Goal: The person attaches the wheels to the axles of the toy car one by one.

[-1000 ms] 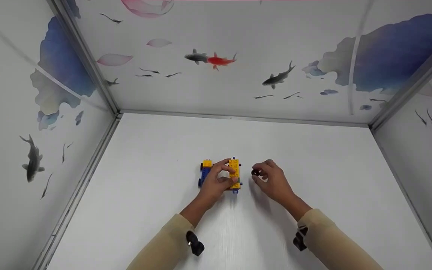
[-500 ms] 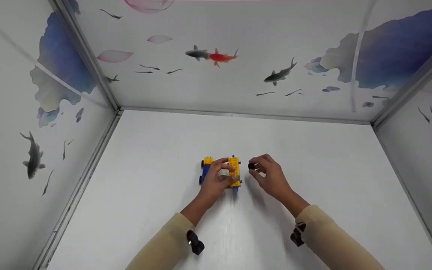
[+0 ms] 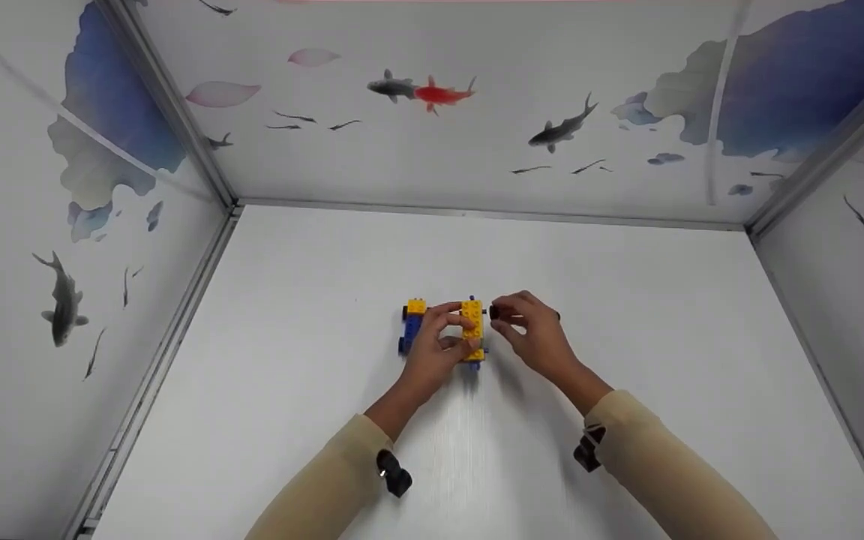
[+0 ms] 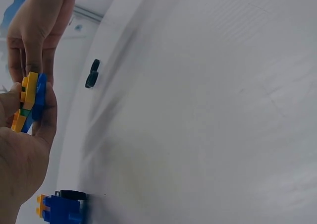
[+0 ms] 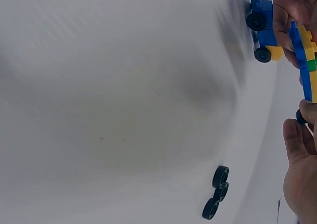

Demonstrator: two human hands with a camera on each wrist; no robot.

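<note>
My left hand [image 3: 436, 349] grips a toy-car body of yellow and blue building bricks [image 3: 471, 319] between thumb and fingers, held above the table. Small blue pegs stick out from its sides, and a green brick [image 5: 311, 66] shows in the right wrist view. My right hand [image 3: 541, 337] pinches a small black toy wheel [image 3: 494, 312] close beside a peg on the body's right side. Whether wheel and peg touch, I cannot tell. Behind my left hand, a blue and yellow brick car [image 5: 262, 33] with black wheels stands on the table, partly hidden in the head view.
Several loose black wheels [image 5: 221, 177] lie together on the white table [image 3: 312, 300], mostly hidden behind my right hand in the head view. White walls [image 3: 462, 165] with painted fish enclose the table at the back and both sides.
My right hand has moved left with the wheel, right up to the brick body. My left hand keeps its grip with little movement. The head view has tilted slightly downward.
</note>
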